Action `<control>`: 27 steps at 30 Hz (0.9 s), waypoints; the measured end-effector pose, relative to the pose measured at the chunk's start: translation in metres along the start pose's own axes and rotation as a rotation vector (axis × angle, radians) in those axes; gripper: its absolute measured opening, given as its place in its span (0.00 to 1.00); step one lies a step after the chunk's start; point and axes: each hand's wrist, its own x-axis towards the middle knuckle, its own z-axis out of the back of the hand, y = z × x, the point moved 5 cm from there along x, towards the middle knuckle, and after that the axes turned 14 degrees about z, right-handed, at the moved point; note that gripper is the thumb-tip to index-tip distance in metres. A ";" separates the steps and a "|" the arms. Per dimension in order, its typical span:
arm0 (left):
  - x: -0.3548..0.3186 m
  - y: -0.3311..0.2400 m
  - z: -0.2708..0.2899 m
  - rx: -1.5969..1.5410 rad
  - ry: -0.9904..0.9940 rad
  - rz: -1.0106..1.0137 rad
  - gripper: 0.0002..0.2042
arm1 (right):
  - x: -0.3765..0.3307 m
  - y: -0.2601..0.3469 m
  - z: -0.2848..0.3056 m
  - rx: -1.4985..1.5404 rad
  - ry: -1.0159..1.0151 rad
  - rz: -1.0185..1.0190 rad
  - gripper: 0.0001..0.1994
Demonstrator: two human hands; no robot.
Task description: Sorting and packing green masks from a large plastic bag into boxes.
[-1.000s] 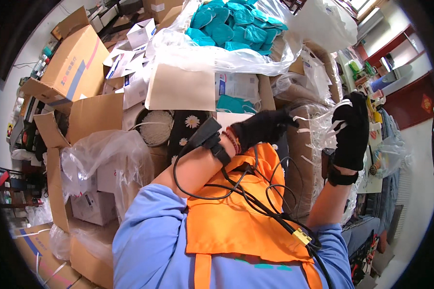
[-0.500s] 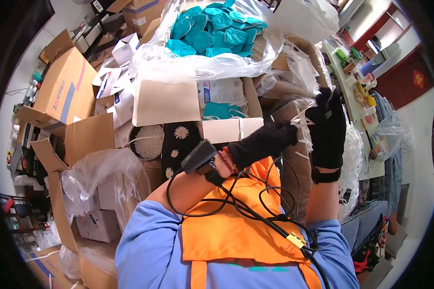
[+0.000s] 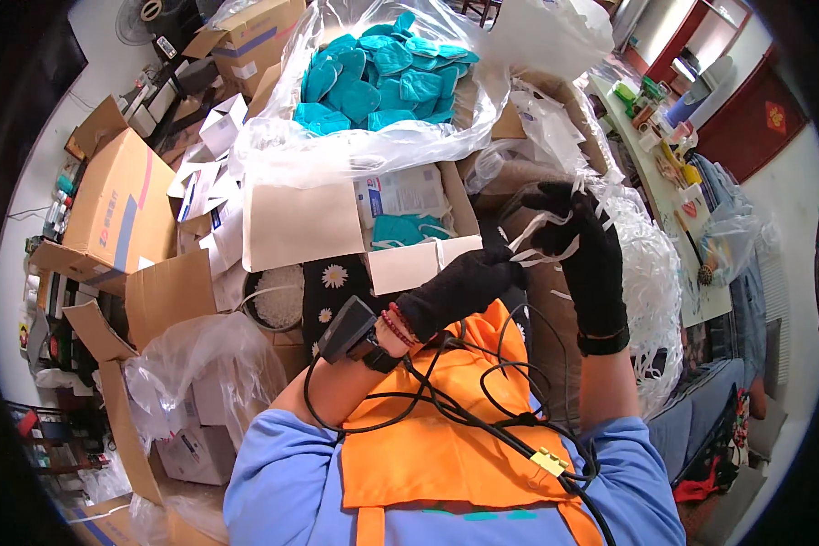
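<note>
L hand (image 3: 464, 291) & R hand (image 3: 593, 264), both in blk gloves, are near each other in front of the chest, w/ only a narrow gap btwn. White straps (image 3: 539, 253) bridge it: L fingertips pinched on them, R fingers curled on the same straps, some looped over; exact R grip partly hidden. R side tight: heap of white strips (image 3: 651, 305) just beside R wrist, table (image 3: 708, 305) edge beyond it. Fwd-L of L hand, open box (image 3: 466, 196) w/ turquoise pieces (image 3: 405, 229) inside; its near flap (image 3: 414, 262) reaches the L glove in this view. Well fwd of both, clear bag (image 3: 491, 114) w/ a turquoise pile (image 3: 382, 82). L of L wrist, daisy cloth (image 3: 335, 276), then bowl (image 3: 248, 289) of white bits. Roomiest spot: brown surface (image 3: 546, 309) below the gap, though blk cables (image 3: 482, 419) loop nearby, over orange apron (image 3: 387, 464).
</note>
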 end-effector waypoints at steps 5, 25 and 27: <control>0.003 0.001 0.009 0.131 -0.071 -0.280 0.13 | -0.007 -0.015 0.015 -0.295 0.077 -0.099 0.15; -0.086 -0.068 0.067 0.726 -0.021 -0.567 0.10 | -0.052 0.005 -0.035 -0.437 0.381 -0.371 0.11; -0.097 -0.044 0.074 0.199 0.072 0.145 0.09 | -0.065 -0.002 -0.031 -0.438 0.418 -0.406 0.10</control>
